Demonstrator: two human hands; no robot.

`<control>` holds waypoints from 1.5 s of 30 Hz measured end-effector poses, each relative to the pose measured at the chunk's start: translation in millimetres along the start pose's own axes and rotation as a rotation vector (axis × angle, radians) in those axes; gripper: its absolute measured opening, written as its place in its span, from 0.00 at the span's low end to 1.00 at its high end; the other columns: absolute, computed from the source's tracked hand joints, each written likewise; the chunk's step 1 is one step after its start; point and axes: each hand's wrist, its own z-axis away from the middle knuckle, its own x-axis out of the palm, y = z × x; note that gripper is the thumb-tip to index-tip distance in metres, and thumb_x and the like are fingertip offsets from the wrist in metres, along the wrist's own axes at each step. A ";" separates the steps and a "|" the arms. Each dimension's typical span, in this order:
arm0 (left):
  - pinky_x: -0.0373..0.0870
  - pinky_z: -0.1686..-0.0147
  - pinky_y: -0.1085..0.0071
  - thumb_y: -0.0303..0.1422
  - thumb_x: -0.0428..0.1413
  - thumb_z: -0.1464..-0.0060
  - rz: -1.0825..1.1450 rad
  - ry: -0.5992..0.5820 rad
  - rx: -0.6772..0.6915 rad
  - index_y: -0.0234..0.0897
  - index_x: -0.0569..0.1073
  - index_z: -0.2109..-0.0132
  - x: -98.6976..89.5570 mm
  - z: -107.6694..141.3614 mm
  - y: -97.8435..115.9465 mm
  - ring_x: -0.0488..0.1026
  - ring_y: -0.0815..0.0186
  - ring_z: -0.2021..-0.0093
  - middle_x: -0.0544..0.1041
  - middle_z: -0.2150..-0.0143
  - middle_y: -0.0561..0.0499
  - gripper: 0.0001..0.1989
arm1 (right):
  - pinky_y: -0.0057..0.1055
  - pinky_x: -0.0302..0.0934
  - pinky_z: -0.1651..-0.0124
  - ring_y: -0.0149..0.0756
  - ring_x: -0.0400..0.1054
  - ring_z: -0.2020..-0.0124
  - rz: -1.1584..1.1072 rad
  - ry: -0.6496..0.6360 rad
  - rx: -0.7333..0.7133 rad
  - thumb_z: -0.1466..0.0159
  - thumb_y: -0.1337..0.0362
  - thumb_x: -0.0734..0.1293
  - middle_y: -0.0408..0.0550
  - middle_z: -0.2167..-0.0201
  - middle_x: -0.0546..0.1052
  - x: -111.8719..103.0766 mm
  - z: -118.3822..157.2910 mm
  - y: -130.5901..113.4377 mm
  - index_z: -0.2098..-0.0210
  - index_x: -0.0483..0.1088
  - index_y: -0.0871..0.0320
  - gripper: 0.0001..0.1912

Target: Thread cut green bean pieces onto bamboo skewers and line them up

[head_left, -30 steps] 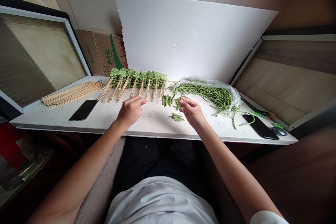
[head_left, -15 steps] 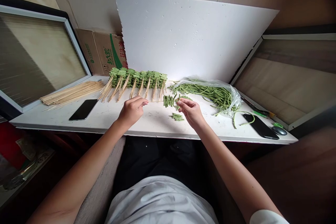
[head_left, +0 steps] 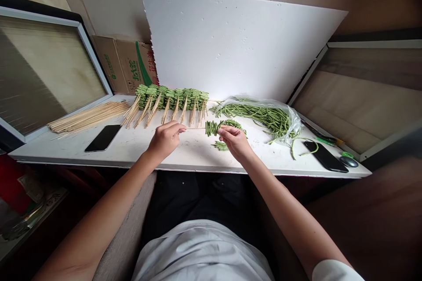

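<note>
Between thumb and fingers, my left hand (head_left: 166, 138) pinches the bare end of a thin bamboo skewer (head_left: 197, 128). Several cut green bean pieces (head_left: 211, 128) sit side by side on the skewer's right part. My right hand (head_left: 234, 140) is closed at that end, its fingertips on a green bean piece beside the threaded row. More cut bean pieces (head_left: 220, 145) lie on the table below and behind my right hand, partly hidden by it. Beyond my hands, finished bean skewers (head_left: 173, 96) are stacked in a row, their sticks pointing toward me.
Loose bamboo skewers (head_left: 89, 116) and a phone (head_left: 103, 138) lie at left on the white table (head_left: 184, 158). To the right are long green beans (head_left: 263, 116) in a clear plastic bag, another phone (head_left: 325, 156) and a computer mouse (head_left: 348, 161). A white foam board (head_left: 244, 44) stands behind.
My right hand has moved slightly left, up against the threaded bean pieces. The bean piece at its fingertips now sits closer to the row. My left hand keeps its pinch.
</note>
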 end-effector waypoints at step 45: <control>0.77 0.63 0.70 0.17 0.50 0.42 -0.015 -0.133 -0.121 0.37 0.79 0.63 6.6 9.3 -22.7 0.82 0.62 0.63 0.83 0.64 0.48 0.16 | 0.43 0.65 0.53 0.46 0.73 0.60 0.777 -0.057 -0.306 0.31 0.40 0.69 0.52 0.64 0.83 -47.1 -22.4 -6.9 0.59 0.84 0.52 0.23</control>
